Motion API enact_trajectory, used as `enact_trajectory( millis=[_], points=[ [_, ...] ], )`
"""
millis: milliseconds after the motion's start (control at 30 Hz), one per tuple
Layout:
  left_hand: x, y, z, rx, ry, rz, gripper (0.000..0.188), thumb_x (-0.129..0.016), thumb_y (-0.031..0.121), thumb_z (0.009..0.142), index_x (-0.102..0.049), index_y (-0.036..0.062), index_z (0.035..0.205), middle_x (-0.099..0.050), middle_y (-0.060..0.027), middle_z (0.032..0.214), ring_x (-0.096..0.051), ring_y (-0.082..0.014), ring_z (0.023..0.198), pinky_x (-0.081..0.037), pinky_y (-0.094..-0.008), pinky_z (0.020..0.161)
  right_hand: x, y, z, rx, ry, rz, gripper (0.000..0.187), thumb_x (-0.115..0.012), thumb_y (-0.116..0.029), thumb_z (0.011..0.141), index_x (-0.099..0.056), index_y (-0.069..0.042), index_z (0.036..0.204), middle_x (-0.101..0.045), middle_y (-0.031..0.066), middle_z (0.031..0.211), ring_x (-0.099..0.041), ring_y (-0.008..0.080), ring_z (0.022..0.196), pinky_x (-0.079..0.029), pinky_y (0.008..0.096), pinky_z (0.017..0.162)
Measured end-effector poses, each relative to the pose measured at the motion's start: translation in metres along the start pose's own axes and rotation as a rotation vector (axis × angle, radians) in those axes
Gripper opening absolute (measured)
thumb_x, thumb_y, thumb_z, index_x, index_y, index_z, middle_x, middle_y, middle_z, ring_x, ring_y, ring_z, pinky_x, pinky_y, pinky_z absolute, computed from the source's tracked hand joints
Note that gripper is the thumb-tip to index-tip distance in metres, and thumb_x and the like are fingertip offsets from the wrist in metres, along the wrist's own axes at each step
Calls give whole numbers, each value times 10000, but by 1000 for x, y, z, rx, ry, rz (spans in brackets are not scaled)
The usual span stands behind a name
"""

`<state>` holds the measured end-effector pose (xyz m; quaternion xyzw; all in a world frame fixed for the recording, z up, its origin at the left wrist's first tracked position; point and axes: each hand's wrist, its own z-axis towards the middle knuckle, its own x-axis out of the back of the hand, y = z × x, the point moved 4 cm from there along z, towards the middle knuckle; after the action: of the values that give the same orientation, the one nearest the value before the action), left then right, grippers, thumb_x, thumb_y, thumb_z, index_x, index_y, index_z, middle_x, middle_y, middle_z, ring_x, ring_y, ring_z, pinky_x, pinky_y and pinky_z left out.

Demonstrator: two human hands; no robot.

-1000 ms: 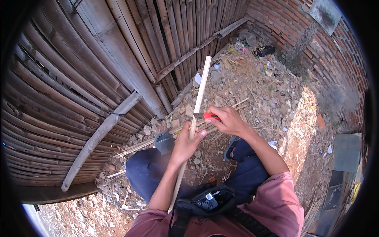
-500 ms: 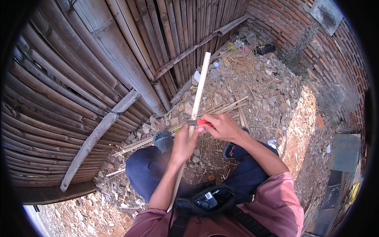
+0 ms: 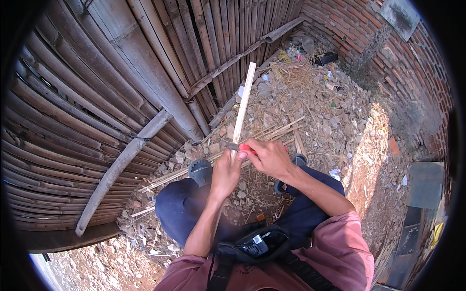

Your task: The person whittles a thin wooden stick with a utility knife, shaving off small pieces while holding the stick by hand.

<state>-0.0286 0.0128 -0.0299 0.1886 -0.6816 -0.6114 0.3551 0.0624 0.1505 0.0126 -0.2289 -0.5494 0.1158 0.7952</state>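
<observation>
Red-handled knife [image 3: 244, 147] pinched by right fingers [image 3: 257, 145]; left fingers [image 3: 225, 160] clasp pale stick [image 3: 245, 104] (white label [image 3: 257, 239] unreadable).

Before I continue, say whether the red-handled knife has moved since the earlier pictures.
Yes: judged against the thick bamboo post, the knife has shifted left and slightly down the view.

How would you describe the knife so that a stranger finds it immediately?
From the bamboo wall, look right to the pale stick in the left hand. The right hand holds the knife across it; its red handle contrasts with the stick.
</observation>
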Motion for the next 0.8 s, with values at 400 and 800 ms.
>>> enact_trajectory(
  millis=[400, 800],
  points=[
    [3, 0, 0, 41, 6, 6, 348, -665, 327, 1080, -683, -19, 1060, -605, -127, 690, -527, -160, 642, -459, -402, 627, -4, -8, -5, -71, 34, -22, 174, -687, -202, 1004, -633, -48, 1064, -718, 169, 794, -719, 378, 671, -549, 472, 580],
    [2, -5, 4, 50, -64, -200, 305, -714, 302, 1064, -697, 1, 1107, -573, 8, 807, -474, -63, 784, -458, -292, 698, 8, -3, 8, -116, 103, 160, 292, -676, -250, 1019, -574, -30, 1181, -704, 225, 804, -724, 428, 740, -551, 505, 655]
  ],
)
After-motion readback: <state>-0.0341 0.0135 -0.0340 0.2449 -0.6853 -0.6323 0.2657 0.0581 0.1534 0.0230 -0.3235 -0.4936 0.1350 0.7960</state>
